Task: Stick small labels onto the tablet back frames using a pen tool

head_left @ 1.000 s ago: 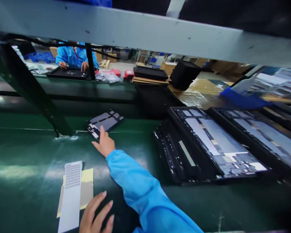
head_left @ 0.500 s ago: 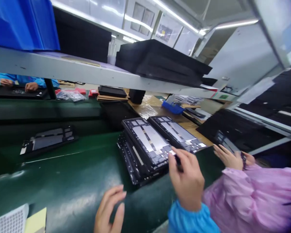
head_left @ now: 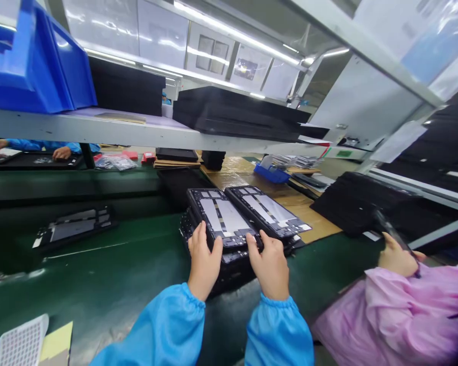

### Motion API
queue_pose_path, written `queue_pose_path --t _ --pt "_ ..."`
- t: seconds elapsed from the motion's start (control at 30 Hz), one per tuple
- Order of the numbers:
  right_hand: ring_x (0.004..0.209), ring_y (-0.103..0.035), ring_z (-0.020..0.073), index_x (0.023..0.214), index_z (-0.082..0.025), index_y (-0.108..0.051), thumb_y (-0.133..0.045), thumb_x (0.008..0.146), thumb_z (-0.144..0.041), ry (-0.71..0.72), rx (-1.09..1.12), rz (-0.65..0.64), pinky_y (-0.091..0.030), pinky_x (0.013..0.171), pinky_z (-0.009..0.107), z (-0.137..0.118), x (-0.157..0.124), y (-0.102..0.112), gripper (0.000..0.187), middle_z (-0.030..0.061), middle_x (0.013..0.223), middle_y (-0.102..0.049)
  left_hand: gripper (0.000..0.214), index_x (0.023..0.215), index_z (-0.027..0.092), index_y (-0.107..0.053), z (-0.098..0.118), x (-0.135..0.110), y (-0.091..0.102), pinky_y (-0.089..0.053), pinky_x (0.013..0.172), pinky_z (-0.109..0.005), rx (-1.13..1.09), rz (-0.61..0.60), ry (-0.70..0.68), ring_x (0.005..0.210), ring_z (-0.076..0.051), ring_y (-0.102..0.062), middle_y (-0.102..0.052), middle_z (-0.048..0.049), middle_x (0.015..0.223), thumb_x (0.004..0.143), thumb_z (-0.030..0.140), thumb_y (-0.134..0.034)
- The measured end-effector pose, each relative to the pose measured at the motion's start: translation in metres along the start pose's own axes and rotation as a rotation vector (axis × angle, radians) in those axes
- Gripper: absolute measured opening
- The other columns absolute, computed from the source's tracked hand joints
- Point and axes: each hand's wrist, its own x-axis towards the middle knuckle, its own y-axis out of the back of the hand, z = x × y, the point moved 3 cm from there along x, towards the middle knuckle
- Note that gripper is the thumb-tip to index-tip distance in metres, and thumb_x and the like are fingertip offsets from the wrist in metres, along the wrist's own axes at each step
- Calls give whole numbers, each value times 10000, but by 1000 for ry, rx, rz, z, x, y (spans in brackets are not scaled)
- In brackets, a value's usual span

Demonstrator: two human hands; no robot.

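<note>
Left grip: my left hand (head_left: 204,264) lies on the near left corner of the top panel (head_left: 222,217), fingers spread over its edge and clamped on it.
Right grip: my right hand (head_left: 269,267) takes the near right corner of the same panel, fingers curled over the edge and clamped on it.
Top panel: a dark frame with pale rectangular inserts, lying flat on the stack of panels (head_left: 213,251), tilted slightly away from me.
Stack position: on the green bench (head_left: 110,284), directly ahead of me, near its front edge.
Second panel: a like panel (head_left: 269,209) lies just beside the first, to its right, overlapping the brown board (head_left: 301,203).
Single panel: another panel (head_left: 74,229) lies well apart to the left on the bench.
Sheets: a white perforated sheet (head_left: 21,343) and a yellow sheet (head_left: 57,339) lie at the near left corner of the bench.
Co-worker: a person in a pink sleeve (head_left: 400,315) is to my right; their hand (head_left: 396,256) holds a dark tool (head_left: 389,229).
Shelf above: a blue bin (head_left: 34,66) and black trays (head_left: 236,114) rest on the shelf.
</note>
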Motion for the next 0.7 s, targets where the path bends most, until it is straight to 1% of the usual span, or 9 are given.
queue_pose_path --t 0.1,0.17,0.23,0.3,0.37,0.47,0.53,0.6,0.7 --pt "991 -682 343 1293 -117 -650 -440 953 -514 -17 43 -28 -510 824 417 3 2 -2 564 208 1221 -593 571 1412 182 -504 -2 1 0 -280 1217 -496 -67 -22 75 1424 -310 -423 -493 -160 1494 877 352 -605" --pt "983 -683 347 1276 -132 -654 -433 948 -503 -14 43 -26 -508 816 428 3 2 -4 542 211 1220 -608 620 1446 167 -467 -7 -1 -4 -344 1186 -482 -192 -50 153 1403 -310 -457 -474 -172 1514 877 366 -611" --pt "994 -677 352 1260 -115 -650 -421 943 -489 22 70 3 -504 829 438 3 4 -7 541 219 1195 -642 643 1477 186 -429 -13 -4 -8 -394 1159 -455 -319 -66 191 1390 -294 -482 -460 -159 1534 898 405 -602" --pt "991 -673 352 1197 -89 -670 -416 930 -519 61 141 30 -503 849 444 6 8 -10 566 221 1123 -685 639 1475 213 -438 -15 -5 -8 -372 1181 -438 -365 -61 186 1421 -283 -450 -452 -133 1550 905 440 -613" --pt "941 -675 337 1110 -93 -703 -416 909 -602 89 236 54 -509 842 442 9 14 -14 618 208 1041 -709 618 1453 229 -475 -13 -3 -6 -319 1216 -433 -363 -45 167 1461 -281 -395 -448 -113 1558 898 448 -636" --pt "868 -671 299 1058 -117 -734 -418 886 -707 147 362 121 -520 815 426 9 16 -13 692 187 1016 -704 593 1452 251 -487 3 4 2 -335 1214 -417 -447 -30 123 1455 -271 -409 -455 -92 1554 908 430 -639" --pt "893 -668 293 1086 -116 -738 -421 893 -722 192 414 179 -521 823 419 3 8 -6 711 182 1031 -692 599 1458 263 -487 16 4 13 -383 1188 -413 -555 -31 102 1421 -268 -459 -488 -83 1529 903 414 -654" --pt "936 -664 292 1134 -111 -732 -444 915 -694 244 434 239 -518 824 405 -7 -10 5 686 176 1040 -676 621 1464 257 -490 24 -7 33 -411 1171 -425 -654 -40 114 1398 -281 -488 -510 -88 1512 890 404 -675" --pt "896 -653 257 1241 -131 -698 -517 951 -584 373 416 281 -513 752 348 -23 -54 21 568 151 1043 -645 656 1491 265 -464 17 -49 80 -407 1173 -440 -701 -17 178 1408 -304 -475 -469 -86 1552 890 414 -680"
